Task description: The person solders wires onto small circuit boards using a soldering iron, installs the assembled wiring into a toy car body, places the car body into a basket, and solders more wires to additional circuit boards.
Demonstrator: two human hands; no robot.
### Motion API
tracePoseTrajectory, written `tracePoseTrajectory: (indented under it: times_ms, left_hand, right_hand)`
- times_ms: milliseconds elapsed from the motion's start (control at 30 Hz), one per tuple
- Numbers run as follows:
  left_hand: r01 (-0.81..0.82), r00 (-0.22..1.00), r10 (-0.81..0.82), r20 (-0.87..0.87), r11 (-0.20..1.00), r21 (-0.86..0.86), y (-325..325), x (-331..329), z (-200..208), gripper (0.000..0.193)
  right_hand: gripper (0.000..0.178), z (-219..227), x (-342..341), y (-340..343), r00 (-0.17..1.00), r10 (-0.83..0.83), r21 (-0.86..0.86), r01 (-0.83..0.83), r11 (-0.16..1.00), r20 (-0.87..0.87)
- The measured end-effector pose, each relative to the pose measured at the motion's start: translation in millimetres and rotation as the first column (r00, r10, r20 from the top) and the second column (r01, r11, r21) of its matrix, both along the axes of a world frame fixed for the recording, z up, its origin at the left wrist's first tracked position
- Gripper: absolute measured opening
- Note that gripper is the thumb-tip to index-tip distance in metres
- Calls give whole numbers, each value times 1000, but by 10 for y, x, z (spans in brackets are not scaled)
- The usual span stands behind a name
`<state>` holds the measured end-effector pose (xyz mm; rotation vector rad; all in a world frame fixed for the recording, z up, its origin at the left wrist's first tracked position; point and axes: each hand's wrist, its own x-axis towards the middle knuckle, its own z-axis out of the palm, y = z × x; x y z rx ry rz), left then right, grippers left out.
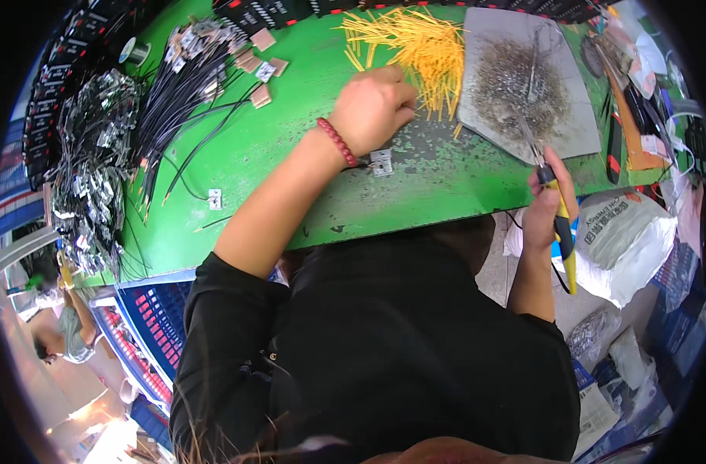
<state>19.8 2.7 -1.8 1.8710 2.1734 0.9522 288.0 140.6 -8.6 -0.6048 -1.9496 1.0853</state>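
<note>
My right hand (550, 205) grips a soldering iron (564, 240) by its yellow and black handle. The iron's metal end reaches onto a grey board (581, 131) strewn with dark burnt residue and shiny bits. My left hand (374, 110), with a red bead bracelet at the wrist, is closed beside a heap of thin yellow tubes (426, 54); whatever its curled fingers hold is hidden. Just below that hand lies a small white square piece (381, 163). Farther left, a similar white piece (215, 199) with a black wire rests on the green table (291, 93).
Bundled black wires (187, 100) and a heap of shiny metallic strips (98, 178) cover the table's left side. A solder spool (135, 52) stands behind them. Dark boxes (272, 11) line the back edge. Tools (614, 147) lie right of the board, above a white sack (627, 243).
</note>
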Motion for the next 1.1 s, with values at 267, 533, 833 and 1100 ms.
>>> tracePoseTrajectory:
  times_ms: [267,533,833,1100]
  left_hand:
    - [5,986,0,-169,1000,26,-36,76,75,10]
    - [-116,993,116,11,993,17,-614,518,266,14]
    - [-163,983,164,-79,986,23,-777,570,32,14]
    - [-252,965,248,86,967,40,-888,596,85,18]
  right_hand:
    - [38,-160,208,240,946,-154,-263,77,962,-285]
    - [9,-180,111,880,951,-242,-183,208,961,-193]
    - [10,-262,52,979,981,-172,-147,158,976,-91]
    - [11,-269,23,990,974,-198,-139,182,973,-108]
